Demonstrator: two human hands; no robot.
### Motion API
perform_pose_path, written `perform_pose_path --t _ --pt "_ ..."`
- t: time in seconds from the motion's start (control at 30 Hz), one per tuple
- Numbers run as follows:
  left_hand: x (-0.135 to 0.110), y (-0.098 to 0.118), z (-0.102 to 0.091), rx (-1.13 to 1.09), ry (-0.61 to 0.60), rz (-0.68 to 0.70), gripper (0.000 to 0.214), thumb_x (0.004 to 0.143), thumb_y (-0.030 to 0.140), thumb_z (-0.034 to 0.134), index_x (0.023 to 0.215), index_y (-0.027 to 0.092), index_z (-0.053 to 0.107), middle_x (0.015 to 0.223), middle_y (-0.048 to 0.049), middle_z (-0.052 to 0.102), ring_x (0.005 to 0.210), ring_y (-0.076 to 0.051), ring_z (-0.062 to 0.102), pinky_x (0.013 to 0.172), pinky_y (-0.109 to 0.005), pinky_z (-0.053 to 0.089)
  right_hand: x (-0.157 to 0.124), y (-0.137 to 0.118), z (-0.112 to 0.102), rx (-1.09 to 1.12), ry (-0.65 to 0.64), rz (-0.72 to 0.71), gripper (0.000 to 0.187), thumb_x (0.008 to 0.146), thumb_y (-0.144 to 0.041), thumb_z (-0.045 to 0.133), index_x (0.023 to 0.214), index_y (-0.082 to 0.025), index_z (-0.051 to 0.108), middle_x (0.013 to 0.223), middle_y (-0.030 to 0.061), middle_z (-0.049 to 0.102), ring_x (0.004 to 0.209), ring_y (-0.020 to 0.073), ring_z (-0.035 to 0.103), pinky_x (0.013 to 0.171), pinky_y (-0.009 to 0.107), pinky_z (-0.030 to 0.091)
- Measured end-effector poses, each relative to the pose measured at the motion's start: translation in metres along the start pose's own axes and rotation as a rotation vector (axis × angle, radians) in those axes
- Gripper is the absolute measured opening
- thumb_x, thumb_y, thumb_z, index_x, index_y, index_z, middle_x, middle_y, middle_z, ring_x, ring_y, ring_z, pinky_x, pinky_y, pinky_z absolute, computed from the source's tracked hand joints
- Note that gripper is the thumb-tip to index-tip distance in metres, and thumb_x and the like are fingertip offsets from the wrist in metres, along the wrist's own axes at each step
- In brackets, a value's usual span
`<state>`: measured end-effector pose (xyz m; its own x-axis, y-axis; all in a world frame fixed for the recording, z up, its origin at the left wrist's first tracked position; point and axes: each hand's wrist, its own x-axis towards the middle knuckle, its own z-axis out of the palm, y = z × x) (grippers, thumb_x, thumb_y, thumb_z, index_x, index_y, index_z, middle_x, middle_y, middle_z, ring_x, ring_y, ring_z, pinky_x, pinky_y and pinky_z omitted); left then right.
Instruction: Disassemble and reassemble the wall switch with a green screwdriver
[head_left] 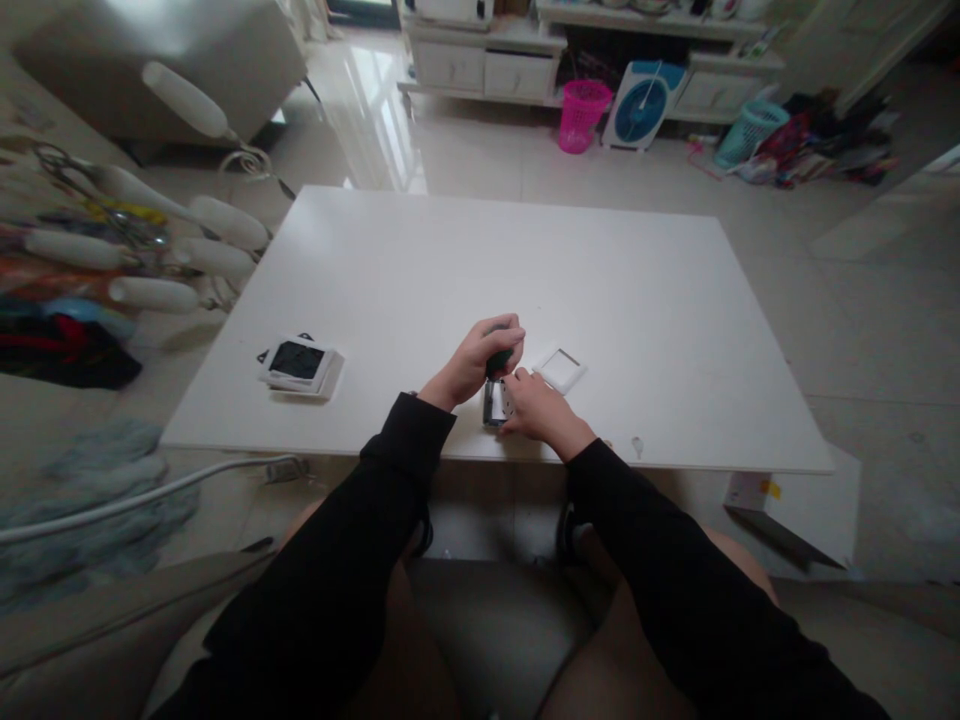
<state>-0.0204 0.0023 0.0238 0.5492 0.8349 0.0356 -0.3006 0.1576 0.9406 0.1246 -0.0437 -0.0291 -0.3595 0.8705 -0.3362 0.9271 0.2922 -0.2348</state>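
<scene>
Fingers wrapped, my left hand (480,358) grips the thick dark handle of a screwdriver (499,362). The screwdriver points down over a small white wall socket panel (496,405) with a dark inside. My right hand (534,402) is closed on the right side of this panel and holds it against the table. Part of the panel is hidden under my fingers, and the screwdriver's tip is too small to make out. Just beyond my right hand, a white square frame (576,381) lies flat.
The white table (450,250) bears a stack of white plates with a black centre (300,362) at left. A small clear bag (637,446) lies near the front edge. A lamp with white shades (217,255) stands beside the left edge; a white box (814,505) sits below right.
</scene>
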Motion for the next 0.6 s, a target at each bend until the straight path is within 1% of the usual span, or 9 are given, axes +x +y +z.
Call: perform_pose_path --t 0.07,0.17,0.23,0.3,0.37,0.4,0.5,0.6 --pt "0.001 -0.002 -0.003 0.036 0.038 0.015 0.044 0.079 0.055 0.075 0.068 0.018 0.053 0.062 0.0030 0.054 0.054 -0.008 0.047 0.052 -0.024 0.032 0.000 -0.001 0.000 -0.005 -0.002 0.006 0.073 0.073 -0.040 0.092 0.130 -0.016 0.052 0.134 0.0185 0.057 0.121 0.0358 0.058 0.098 0.045 0.053" --pt "0.002 -0.003 -0.009 0.121 0.064 0.025 0.046 0.078 0.058 0.078 0.068 0.016 0.063 0.067 0.0001 0.059 0.063 -0.009 0.054 0.060 -0.024 0.039 0.000 -0.001 0.000 -0.006 -0.003 0.008 0.072 0.073 -0.041 0.092 0.129 -0.016 0.053 0.136 0.0195 0.056 0.122 0.0363 0.058 0.099 0.045 0.053" --pt "0.001 -0.002 -0.011 0.146 0.030 -0.008 0.049 0.077 0.062 0.079 0.072 0.015 0.068 0.069 -0.0016 0.063 0.065 -0.010 0.056 0.063 -0.024 0.042 0.000 0.000 0.000 -0.001 -0.005 0.007 0.072 0.073 -0.041 0.092 0.129 -0.016 0.054 0.137 0.0193 0.057 0.123 0.0366 0.057 0.100 0.046 0.053" --pt "-0.001 0.000 -0.011 0.110 -0.030 -0.054 0.052 0.079 0.067 0.075 0.080 0.015 0.071 0.072 -0.0037 0.067 0.068 -0.012 0.061 0.067 -0.026 0.045 0.001 0.001 0.000 0.011 -0.011 0.009 0.073 0.072 -0.041 0.092 0.129 -0.017 0.054 0.136 0.0189 0.057 0.124 0.0366 0.057 0.100 0.046 0.053" --pt "-0.002 0.002 -0.008 0.040 -0.064 -0.090 0.054 0.084 0.070 0.067 0.084 0.016 0.070 0.070 -0.0036 0.067 0.067 -0.014 0.062 0.068 -0.027 0.047 0.001 0.001 0.000 0.022 -0.018 0.012 0.074 0.072 -0.040 0.092 0.131 -0.017 0.053 0.136 0.0189 0.058 0.123 0.0366 0.058 0.099 0.046 0.054" --pt "-0.002 0.003 -0.007 0.011 -0.077 -0.099 0.054 0.087 0.070 0.063 0.082 0.016 0.069 0.066 -0.0026 0.064 0.063 -0.013 0.060 0.066 -0.027 0.046 0.001 0.001 0.000 0.025 -0.019 0.009 0.075 0.072 -0.040 0.092 0.132 -0.017 0.053 0.136 0.0192 0.058 0.123 0.0367 0.058 0.099 0.046 0.054" --pt "-0.002 0.004 -0.004 -0.012 -0.117 -0.082 0.056 0.089 0.068 0.054 0.065 0.018 0.060 0.055 -0.0001 0.053 0.054 -0.012 0.048 0.059 -0.028 0.040 0.002 0.001 0.000 0.023 -0.017 -0.002 0.078 0.071 -0.039 0.093 0.133 -0.016 0.052 0.137 0.0192 0.057 0.124 0.0368 0.057 0.101 0.047 0.053" --pt "-0.002 0.002 -0.004 0.035 -0.136 -0.014 0.053 0.086 0.063 0.054 0.056 0.018 0.053 0.059 -0.0008 0.050 0.056 -0.012 0.044 0.058 -0.029 0.037 0.001 0.001 0.000 0.021 -0.010 -0.008 0.077 0.072 -0.039 0.093 0.133 -0.017 0.052 0.137 0.0181 0.058 0.124 0.0361 0.057 0.101 0.047 0.053"
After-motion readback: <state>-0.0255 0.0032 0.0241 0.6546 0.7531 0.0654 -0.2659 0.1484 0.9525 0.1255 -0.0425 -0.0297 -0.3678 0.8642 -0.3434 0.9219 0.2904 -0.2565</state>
